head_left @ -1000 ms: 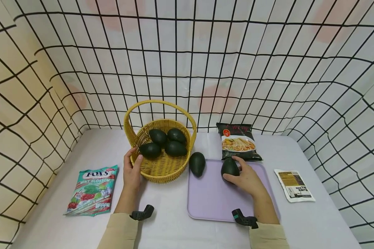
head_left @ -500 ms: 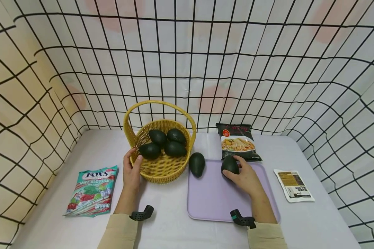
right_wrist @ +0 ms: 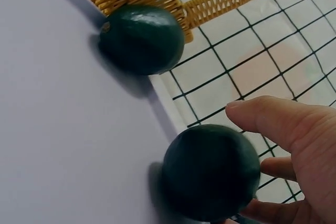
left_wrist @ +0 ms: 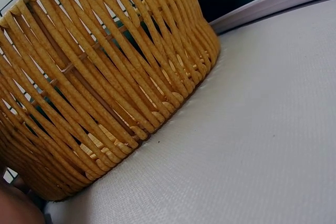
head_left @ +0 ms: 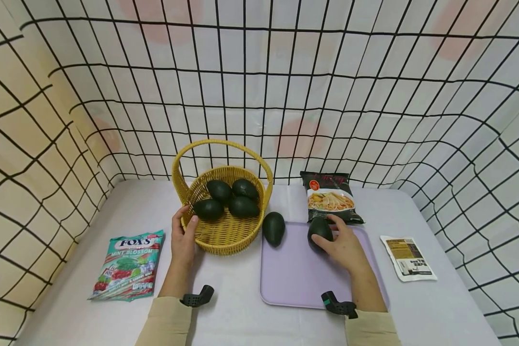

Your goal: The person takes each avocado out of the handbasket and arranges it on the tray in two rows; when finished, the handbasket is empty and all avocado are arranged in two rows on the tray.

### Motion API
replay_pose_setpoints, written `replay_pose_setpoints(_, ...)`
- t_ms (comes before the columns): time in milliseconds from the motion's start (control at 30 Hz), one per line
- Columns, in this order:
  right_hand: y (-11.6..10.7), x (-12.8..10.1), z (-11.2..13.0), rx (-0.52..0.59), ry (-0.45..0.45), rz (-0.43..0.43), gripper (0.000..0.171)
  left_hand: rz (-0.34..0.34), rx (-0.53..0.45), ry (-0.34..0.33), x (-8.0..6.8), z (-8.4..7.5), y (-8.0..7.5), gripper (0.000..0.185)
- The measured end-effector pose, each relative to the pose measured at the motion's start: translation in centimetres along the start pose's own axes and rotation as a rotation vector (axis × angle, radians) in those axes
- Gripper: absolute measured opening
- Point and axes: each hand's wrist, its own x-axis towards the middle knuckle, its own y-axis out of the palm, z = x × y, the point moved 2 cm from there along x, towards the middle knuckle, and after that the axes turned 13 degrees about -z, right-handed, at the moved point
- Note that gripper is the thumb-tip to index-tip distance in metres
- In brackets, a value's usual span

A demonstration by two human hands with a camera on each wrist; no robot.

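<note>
A yellow wicker basket (head_left: 225,235) with a tall handle holds several dark green avocados (head_left: 243,206). My left hand (head_left: 183,240) holds its left rim, thumb near the inner edge; most of that hand is out of the left wrist view. One avocado (head_left: 274,229) lies at the upper left corner of the lilac tray (head_left: 302,283). Another avocado (right_wrist: 210,174) rests near the tray's far edge, with my right hand (head_left: 343,247) around its right side. In the right wrist view the thumb (right_wrist: 262,116) stands apart from it, while other fingers are at its far side, partly hidden.
A black noodle packet (head_left: 330,199) lies behind the tray, close to its far edge. To the right is a small white and brown pouch (head_left: 408,258); at left, a mint candy bag (head_left: 129,264). Black wire mesh (head_left: 259,96) encloses the back and sides.
My right hand's fingers have loosened and shifted slightly away from the avocado, which stays about where it was. The left hand and basket have not moved.
</note>
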Motion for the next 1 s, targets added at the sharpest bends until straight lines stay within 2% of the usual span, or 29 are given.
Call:
replay_pose_setpoints(133,-0.8,-0.3,0.5,0.016,-0.009,-0.036,0.088,-0.002,-0.008,-0.002,0.0,0.1,0.0,0.051)
replay_pose_setpoints(367,-1.8,-1.5,2.6,0.081,-0.108,-0.136,0.077,0.007,0.017,-0.013,0.1,0.1,0.0,0.051)
replay_pose_setpoints(500,-1.8,-2.8,4.9,0.172,-0.18,-0.152,0.068,0.021,0.012,-0.04,-0.6,-1.4,-0.1,0.052)
replay_pose_setpoints(600,-1.2,-3.9,6.6,0.229,-0.248,-0.144,0.063,0.022,0.0,-0.048,-0.7,-1.7,-0.1,0.052)
replay_pose_setpoints(733,0.1,-5.1,8.3,0.278,-0.351,-0.125,0.059,0.012,-0.011,-0.028,0.0,-0.1,0.0,0.051)
replay_pose_setpoints(800,0.9,-5.6,9.0,0.29,-0.394,-0.111,0.057,0.007,-0.017,-0.015,0.1,0.2,0.1,0.051)
replay_pose_setpoints(1000,3.3,-6.5,11.0,0.325,-0.469,-0.046,0.054,-0.001,-0.016,0.012,0.2,0.2,0.1,0.051)
